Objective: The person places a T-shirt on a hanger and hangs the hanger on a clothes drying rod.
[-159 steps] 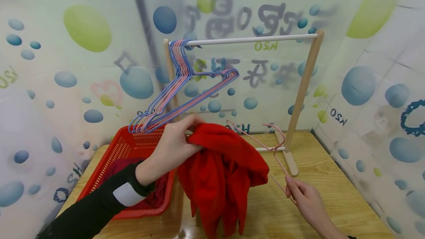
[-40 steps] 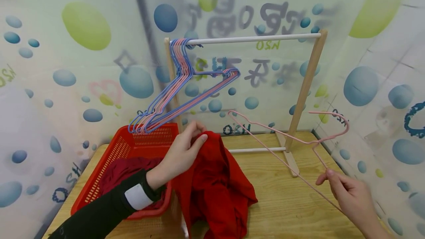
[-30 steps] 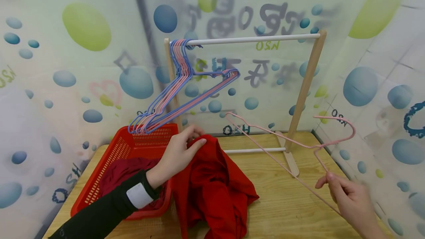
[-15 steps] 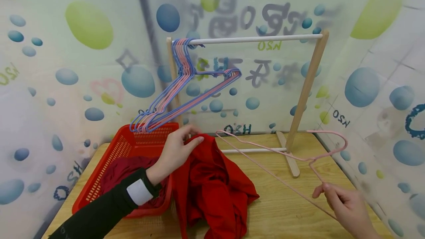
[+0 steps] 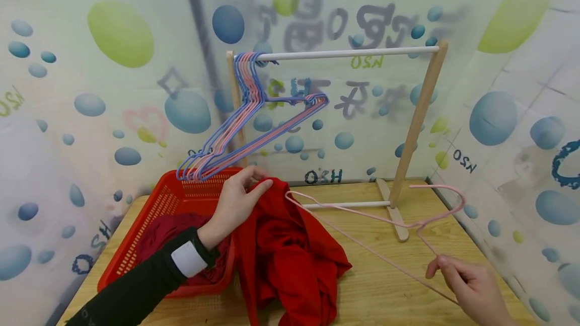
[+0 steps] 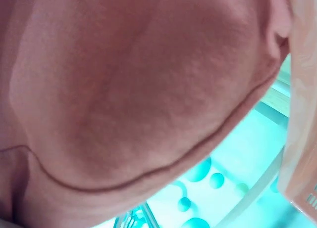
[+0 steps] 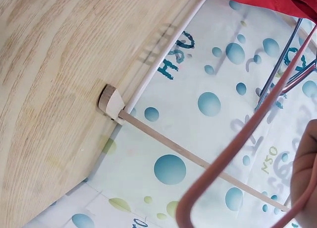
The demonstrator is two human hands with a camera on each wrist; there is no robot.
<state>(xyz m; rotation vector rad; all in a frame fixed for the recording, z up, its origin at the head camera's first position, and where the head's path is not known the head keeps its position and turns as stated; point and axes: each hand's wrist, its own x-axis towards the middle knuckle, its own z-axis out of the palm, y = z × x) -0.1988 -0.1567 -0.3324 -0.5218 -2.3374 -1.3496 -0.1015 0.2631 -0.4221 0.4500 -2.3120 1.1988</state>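
A red garment (image 5: 294, 260) hangs from my left hand (image 5: 233, 202), which pinches its upper edge between thumb and fingers. Its lower folds reach down to the table's front. Close-up cloth of the same garment (image 6: 148, 89) fills most of the left wrist view, looking pinkish there. With my right hand (image 5: 476, 286) I grip a pink wire hanger (image 5: 358, 210) by one end. The hanger's far tip overlaps the garment's upper right edge in the head view; whether they touch I cannot tell. Its hook points up and left. In the right wrist view the hanger's pink wire (image 7: 237, 139) crosses close to the camera.
A red plastic basket (image 5: 165, 205) with dark red cloth (image 5: 172, 235) in it stands left on the wooden table (image 5: 385, 286). Behind is a rack with a white rail (image 5: 353, 54) and wooden posts. Several blue and pink hangers (image 5: 249, 109) hang at its left end.
The pink hanger and my right hand have come lower and left, bringing the hanger's tip over the garment's edge. Earlier the garment was bunched higher; now it hangs lower from my left hand.
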